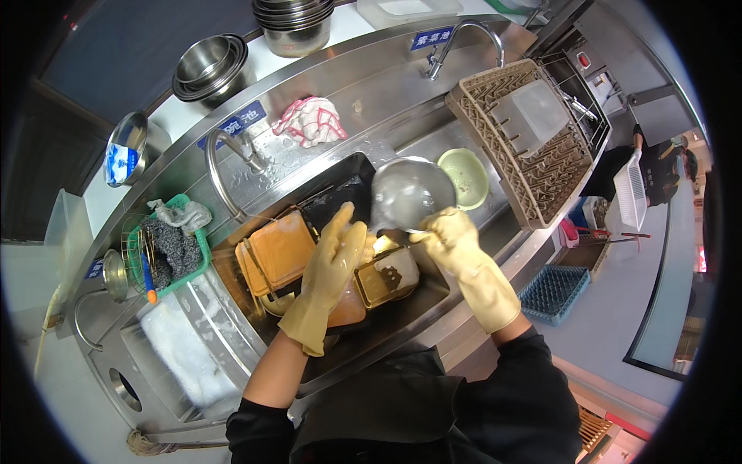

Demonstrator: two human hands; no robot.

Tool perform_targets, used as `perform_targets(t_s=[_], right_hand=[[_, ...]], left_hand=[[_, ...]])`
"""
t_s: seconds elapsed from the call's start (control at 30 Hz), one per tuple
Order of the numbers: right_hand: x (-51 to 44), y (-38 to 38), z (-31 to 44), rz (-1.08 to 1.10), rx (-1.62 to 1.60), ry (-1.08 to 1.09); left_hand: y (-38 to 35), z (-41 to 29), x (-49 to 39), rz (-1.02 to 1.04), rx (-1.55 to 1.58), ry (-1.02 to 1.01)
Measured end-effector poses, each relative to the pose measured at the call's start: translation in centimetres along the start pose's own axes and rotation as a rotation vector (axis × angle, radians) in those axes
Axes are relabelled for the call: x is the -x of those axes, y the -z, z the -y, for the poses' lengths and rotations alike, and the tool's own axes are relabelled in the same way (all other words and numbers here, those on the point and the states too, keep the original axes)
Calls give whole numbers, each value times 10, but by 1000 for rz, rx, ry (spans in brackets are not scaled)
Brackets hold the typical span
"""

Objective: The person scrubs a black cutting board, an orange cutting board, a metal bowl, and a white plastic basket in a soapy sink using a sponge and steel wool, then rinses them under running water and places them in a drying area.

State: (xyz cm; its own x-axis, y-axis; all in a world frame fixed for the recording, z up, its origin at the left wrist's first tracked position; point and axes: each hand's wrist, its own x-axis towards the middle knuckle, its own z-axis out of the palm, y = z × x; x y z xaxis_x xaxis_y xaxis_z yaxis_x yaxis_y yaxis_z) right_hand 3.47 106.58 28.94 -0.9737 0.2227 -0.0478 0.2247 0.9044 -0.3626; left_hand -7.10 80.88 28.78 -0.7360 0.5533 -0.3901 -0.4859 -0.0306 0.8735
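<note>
My right hand [449,235], in a yellow rubber glove, is closed on the near rim of a round stainless steel bowl [414,191], tilted above the sink. My left hand [336,255], gloved alike, is raised with its fingers extended beside the bowl; whether it touches anything there I cannot tell. Beneath both hands, the sink [429,284] holds an orange tray or lid [282,249], a gold-coloured rectangular metal pan [374,284] and a black tray [348,200]. A pale green bowl [466,177] sits just beyond the steel bowl.
A curved faucet [214,168] reaches over the sink's left end. Left are a green basket [203,255] with scouring pads and a foamy basin [179,348]. Right stands a brown dish rack [522,209]. A crumpled cloth [313,122] lies behind. Another person [608,168] holds a white basket far right.
</note>
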Motion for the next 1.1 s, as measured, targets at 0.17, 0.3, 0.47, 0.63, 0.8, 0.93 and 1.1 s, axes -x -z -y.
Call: perform_targets(t_s=[0.17, 0.3, 0.47, 0.63, 0.8, 0.93, 1.1], right_hand=[[-12, 10, -78, 115, -1, -532], [-36, -16, -139, 11, 233, -536], [-86, -45, -191, 380, 345, -846], [-115, -67, -202, 630, 527, -754], [-116, -89, -197, 722, 634, -630], [-104, -100, -184, 680, 608, -612], [-85, -59, -145, 502, 403, -706]], left_hand=[[41, 35, 21, -73, -1, 51], [104, 80, 65, -345, 98, 202], [159, 128, 130, -574, 97, 302], [170, 146, 176, -673, 164, 296], [165, 151, 194, -678, 152, 304], [159, 149, 198, -609, 74, 271], [152, 138, 203, -574, 73, 246]])
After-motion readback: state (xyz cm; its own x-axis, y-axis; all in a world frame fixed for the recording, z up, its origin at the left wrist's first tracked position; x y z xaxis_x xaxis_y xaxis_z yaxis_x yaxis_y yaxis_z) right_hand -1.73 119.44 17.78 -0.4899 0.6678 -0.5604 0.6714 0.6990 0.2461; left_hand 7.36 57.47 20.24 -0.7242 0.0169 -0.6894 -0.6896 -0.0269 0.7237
